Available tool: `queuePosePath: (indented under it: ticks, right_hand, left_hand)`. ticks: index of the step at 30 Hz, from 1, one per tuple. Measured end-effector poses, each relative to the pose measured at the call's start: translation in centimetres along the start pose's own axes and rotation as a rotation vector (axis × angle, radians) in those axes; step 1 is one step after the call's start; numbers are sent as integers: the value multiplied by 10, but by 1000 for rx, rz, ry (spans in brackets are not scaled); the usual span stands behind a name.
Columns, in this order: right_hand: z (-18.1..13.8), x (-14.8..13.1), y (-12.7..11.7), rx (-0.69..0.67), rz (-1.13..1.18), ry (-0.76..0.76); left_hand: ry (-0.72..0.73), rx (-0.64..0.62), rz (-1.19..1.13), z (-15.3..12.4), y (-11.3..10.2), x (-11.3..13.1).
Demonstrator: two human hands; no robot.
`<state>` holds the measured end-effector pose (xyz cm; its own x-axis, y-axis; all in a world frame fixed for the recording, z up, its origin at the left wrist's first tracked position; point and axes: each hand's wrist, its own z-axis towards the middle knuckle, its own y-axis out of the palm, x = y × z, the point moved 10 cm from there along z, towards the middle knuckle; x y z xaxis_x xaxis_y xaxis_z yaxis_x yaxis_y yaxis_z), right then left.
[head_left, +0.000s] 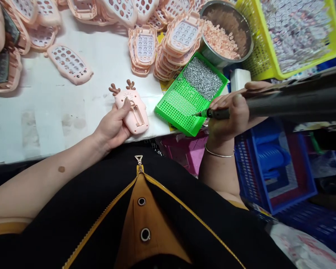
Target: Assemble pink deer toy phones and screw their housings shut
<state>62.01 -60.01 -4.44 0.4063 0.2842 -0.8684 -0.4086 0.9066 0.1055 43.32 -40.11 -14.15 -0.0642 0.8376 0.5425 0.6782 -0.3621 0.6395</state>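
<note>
No text, label, brand or number can be read anywhere here.

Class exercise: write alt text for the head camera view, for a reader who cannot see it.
A left hand holds a pink antlered toy phone, back up, on a white table, while the right hand points a powered screwdriver at a green tray of screws. Stacked pink phone shells, a metal bowl and a yellow basket sit behind.
</note>
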Motion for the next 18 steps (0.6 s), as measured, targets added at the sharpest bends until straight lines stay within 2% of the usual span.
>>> queuePosePath:
  ticks: [2,3,6,13,18]
  right_hand:
    - [-4,-25,-5,139,50,-234]
    - [-6,-32,-4,166,65,-297]
    - [-7,-32,3,144,60,-276]
    - [-9,-26,-1,171,80,-303]
    - [-5,-21,1,150,36,-263]
  left_hand:
    - [13,-1,-3,0,-1,1]
    - [18,-3,-6,1,-1,1]
    - [11,-18,-16,2,-2,0]
    - [1,-23,-17,3,-3,-1]
    - [-5,-21,-1,2,-3,-1]
